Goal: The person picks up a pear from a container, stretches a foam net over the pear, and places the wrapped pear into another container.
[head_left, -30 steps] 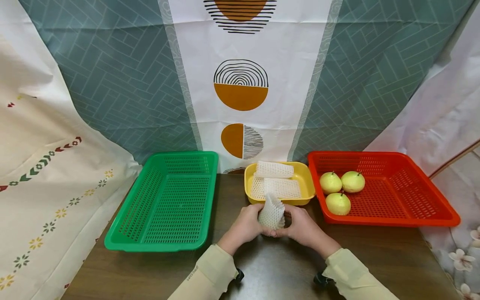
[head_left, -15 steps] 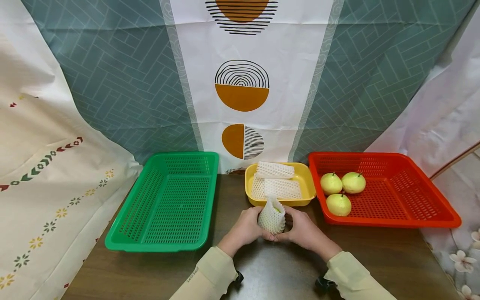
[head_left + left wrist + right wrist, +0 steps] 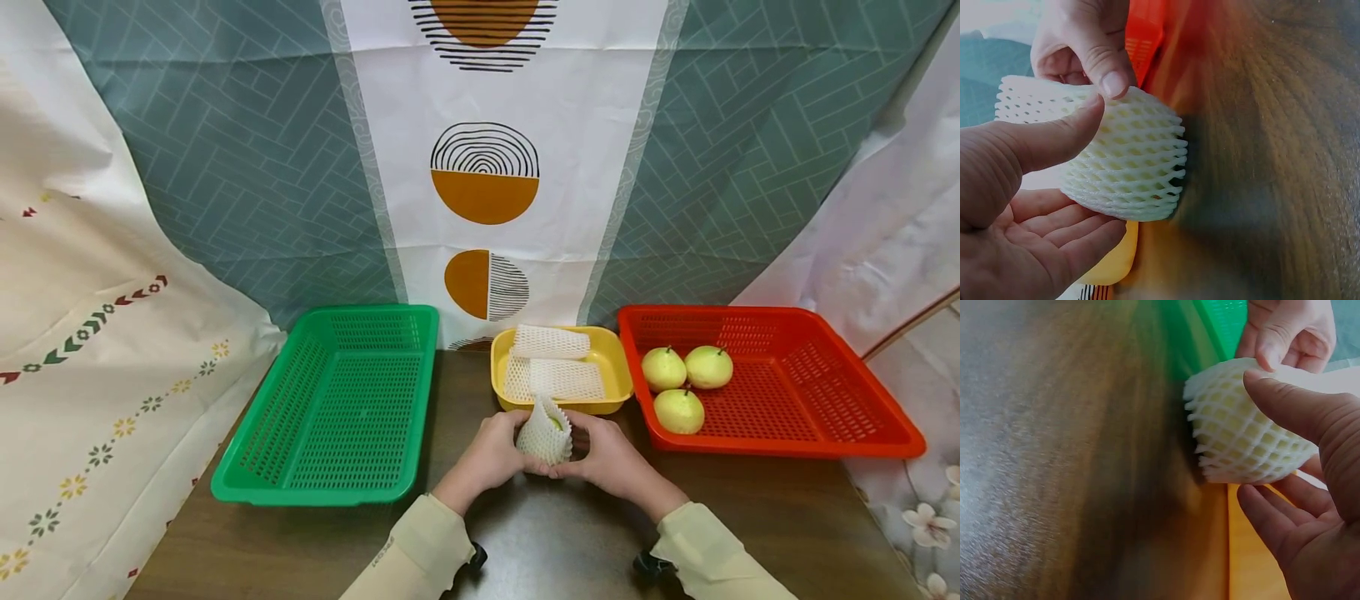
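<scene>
A pale yellow-green pear (image 3: 556,423) sits inside a white foam net sleeve (image 3: 540,440), just above or on the table in front of the yellow tray; which of the two I cannot tell. My left hand (image 3: 491,450) holds the sleeved pear from the left, thumb across the net and fingers beneath in the left wrist view. From the other side my right hand (image 3: 609,457) grips it likewise, its thumb (image 3: 1291,403) pressing the mesh. Both thumb tips nearly meet. Through the mesh (image 3: 1129,150) the pear's yellow shows; its stem is hidden.
Behind the hands stands a yellow tray (image 3: 498,392) with several foam net sleeves (image 3: 566,379). To the right, a red basket (image 3: 787,446) holds 3 pears (image 3: 679,411). A green basket (image 3: 322,493) stands at left. Patterned cloth hangs behind.
The foam sleeve has turned and opened at its top, so that the pear inside now shows. Both hands keep hold in nearly the same place.
</scene>
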Action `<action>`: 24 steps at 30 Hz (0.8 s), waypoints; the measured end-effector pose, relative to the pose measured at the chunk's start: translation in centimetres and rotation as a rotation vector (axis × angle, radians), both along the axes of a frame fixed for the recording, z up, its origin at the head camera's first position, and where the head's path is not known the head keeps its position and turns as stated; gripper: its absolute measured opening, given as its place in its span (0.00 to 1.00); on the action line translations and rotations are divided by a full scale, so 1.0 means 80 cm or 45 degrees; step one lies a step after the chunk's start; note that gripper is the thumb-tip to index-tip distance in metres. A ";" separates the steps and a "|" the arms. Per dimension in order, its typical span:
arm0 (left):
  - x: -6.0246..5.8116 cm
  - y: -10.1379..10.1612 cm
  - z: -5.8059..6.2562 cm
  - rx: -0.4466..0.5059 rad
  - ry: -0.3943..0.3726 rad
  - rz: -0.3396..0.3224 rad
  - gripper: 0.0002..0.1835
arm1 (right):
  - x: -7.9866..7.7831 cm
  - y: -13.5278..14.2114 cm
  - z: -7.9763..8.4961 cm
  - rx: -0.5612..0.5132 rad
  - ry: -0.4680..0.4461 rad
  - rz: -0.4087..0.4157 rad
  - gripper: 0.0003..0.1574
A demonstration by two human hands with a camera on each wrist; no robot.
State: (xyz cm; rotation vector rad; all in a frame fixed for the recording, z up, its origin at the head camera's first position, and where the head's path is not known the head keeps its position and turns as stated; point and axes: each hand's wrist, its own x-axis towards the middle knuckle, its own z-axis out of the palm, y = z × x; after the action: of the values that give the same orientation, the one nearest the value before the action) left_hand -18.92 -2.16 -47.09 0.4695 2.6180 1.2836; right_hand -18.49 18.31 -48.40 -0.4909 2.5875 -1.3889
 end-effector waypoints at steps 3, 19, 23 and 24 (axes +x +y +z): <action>0.000 0.000 -0.002 0.006 -0.023 0.005 0.39 | 0.002 -0.001 -0.003 -0.021 -0.004 -0.011 0.54; 0.007 -0.005 0.019 0.001 0.030 -0.031 0.40 | 0.010 -0.008 0.007 0.020 0.033 -0.125 0.55; 0.008 -0.013 0.051 0.148 0.011 -0.036 0.40 | 0.012 -0.005 0.028 -0.117 0.038 -0.178 0.50; 0.008 -0.015 0.058 0.192 0.005 -0.023 0.41 | 0.012 -0.005 0.033 -0.170 0.039 -0.185 0.47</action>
State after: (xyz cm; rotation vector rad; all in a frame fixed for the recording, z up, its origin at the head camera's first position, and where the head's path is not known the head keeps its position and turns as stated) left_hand -18.28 -3.34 -42.44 0.5187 2.5250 1.4828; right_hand -17.52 17.93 -45.73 -0.3505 2.6120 -1.6215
